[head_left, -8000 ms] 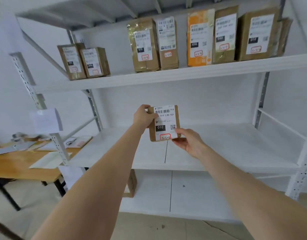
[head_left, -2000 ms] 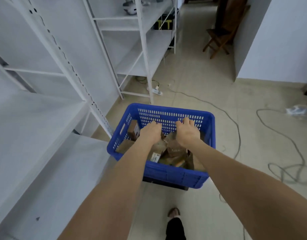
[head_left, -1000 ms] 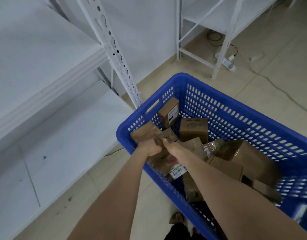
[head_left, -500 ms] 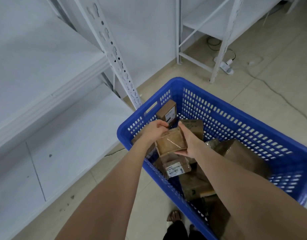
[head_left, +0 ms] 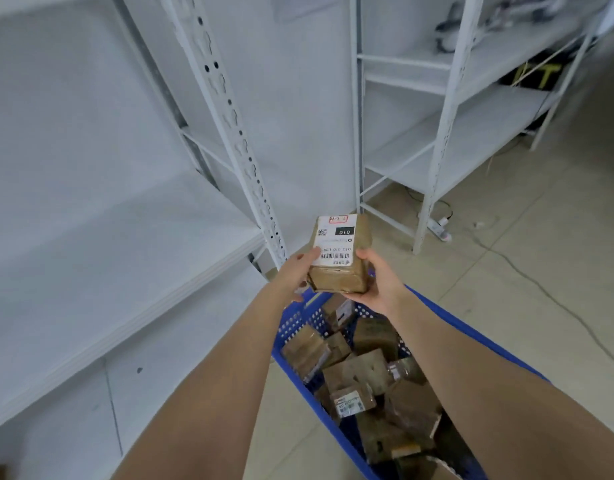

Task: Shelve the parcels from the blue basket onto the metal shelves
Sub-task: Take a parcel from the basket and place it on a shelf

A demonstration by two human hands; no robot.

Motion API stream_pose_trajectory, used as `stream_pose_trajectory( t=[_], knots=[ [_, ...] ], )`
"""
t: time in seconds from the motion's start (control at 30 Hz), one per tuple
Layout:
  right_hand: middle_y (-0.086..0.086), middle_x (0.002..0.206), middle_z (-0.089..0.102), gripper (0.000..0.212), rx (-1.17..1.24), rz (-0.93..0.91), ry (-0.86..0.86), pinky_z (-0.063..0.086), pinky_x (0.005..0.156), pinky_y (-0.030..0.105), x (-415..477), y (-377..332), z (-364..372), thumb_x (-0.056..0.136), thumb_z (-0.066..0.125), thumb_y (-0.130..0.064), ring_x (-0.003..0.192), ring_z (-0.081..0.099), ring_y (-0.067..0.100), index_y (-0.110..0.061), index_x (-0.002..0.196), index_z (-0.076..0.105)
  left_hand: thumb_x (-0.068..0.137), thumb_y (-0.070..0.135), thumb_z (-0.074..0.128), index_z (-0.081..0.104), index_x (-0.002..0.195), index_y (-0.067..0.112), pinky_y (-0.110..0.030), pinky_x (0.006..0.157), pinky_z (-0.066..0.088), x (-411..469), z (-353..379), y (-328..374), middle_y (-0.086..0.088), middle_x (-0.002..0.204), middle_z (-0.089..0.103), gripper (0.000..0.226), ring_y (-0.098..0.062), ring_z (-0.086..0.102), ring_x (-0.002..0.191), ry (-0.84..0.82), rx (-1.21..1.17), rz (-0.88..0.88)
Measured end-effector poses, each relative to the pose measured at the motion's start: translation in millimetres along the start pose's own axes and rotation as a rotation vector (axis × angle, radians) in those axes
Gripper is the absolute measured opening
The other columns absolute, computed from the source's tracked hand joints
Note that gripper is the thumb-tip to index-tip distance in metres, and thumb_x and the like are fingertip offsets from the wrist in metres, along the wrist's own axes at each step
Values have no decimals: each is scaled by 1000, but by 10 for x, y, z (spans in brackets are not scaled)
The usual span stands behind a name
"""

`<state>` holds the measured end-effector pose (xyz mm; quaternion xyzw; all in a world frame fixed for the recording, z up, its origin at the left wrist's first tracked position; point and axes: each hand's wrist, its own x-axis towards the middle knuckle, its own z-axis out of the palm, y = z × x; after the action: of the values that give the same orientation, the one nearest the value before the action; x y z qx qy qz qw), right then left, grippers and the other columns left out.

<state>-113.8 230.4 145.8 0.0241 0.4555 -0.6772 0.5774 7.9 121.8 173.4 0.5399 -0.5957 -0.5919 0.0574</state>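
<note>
As left hand (head_left: 296, 271) and right hand (head_left: 380, 283) grip it, the parcel (head_left: 339, 258) points lengthwise away (label (head_left: 334, 241) seemingly inverted).

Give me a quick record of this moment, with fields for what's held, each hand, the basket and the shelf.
held item: small brown parcel, its white label facing the camera, printed 010
left hand: grips the parcel's left side, thumb on the label
right hand: holds its lower right corner
position: held above the far end of the blue basket
basket contents: many brown parcels
shelf: white metal shelf, left of the basket
</note>
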Motion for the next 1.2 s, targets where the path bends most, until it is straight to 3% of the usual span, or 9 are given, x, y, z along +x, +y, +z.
stream_pose_trajectory(
  t=[0.2, 0.33, 0.43, 0.57, 0.63, 0.77, 0.9, 1.0, 1.2],
  knots=[
    [11, 129, 57, 54, -161, -47, -64, 41, 97, 51, -371, -257, 353, 82, 66, -35, 113, 57, 30, -17, 131, 52, 86, 47, 63, 46, 130, 15, -44, 89, 53, -446, -256, 347, -10, 125, 56, 57, -31, 61, 108, -94, -163, 87],
    [11, 146, 39, 98, -270, -134, -27, 30, 110, 55, -563, -425, 421, 66, 69, -62, 133, 40, 34, -23, 148, 31, 85, 40, 66, 51, 125, 19, -36, 90, 53, -691, -552, 564, -3, 110, 64, 48, -19, 63, 95, 11, -10, 210],
    [9, 144, 48, 109, -350, -160, -60, 29, 111, 56, -642, -521, 433, 54, 68, -79, 130, 45, 35, -24, 144, 41, 88, 34, 62, 56, 122, 19, -33, 90, 52, -921, -725, 726, -4, 111, 66, 37, -17, 63, 93, -15, 103, 250],
    [7, 105, 74, 61, -364, -137, -114, 42, 103, 53, -782, -567, 517, 78, 69, -56, 104, 66, 30, -19, 124, 57, 89, 33, 60, 56, 124, 16, -33, 90, 52, -1136, -789, 904, -4, 116, 66, 39, -20, 62, 103, -54, 180, 258],
    [9, 102, 74, 46, -295, -111, -135, 48, 95, 51, -817, -563, 559, 84, 67, -42, 101, 67, 30, -18, 122, 57, 87, 39, 63, 52, 129, 14, -39, 93, 51, -1214, -793, 964, -4, 117, 66, 50, -22, 62, 107, 14, 126, 294],
    [19, 121, 58, 43, -87, -95, -158, 49, 94, 54, -840, -510, 652, 84, 68, -36, 110, 58, 37, -21, 122, 53, 82, 59, 62, 39, 139, 19, -53, 98, 43, -1330, -788, 971, 2, 125, 47, 73, -31, 51, 120, 90, 109, 258],
    [18, 127, 54, 53, -208, -99, -166, 37, 105, 59, -824, -480, 699, 84, 65, -50, 115, 55, 41, -25, 127, 46, 89, 46, 61, 46, 136, 17, -46, 89, 54, -1357, -789, 932, -6, 115, 52, 57, -35, 64, 103, 116, 25, 272],
    [14, 128, 54, 62, -310, -160, -97, 42, 102, 48, -841, -507, 682, 87, 57, -60, 120, 52, 36, -21, 133, 47, 92, 35, 60, 51, 133, 18, -42, 88, 55, -1368, -831, 943, -7, 109, 57, 45, -32, 66, 97, 197, 15, 324],
    [12, 98, 69, 39, -308, -253, -62, 54, 88, 40, -945, -564, 749, 96, 58, -30, 92, 68, 25, -12, 130, 50, 94, 22, 58, 52, 132, 15, -36, 85, 55, -1453, -871, 1035, -6, 111, 59, 40, -24, 61, 87, 272, 18, 428]
  ],
)
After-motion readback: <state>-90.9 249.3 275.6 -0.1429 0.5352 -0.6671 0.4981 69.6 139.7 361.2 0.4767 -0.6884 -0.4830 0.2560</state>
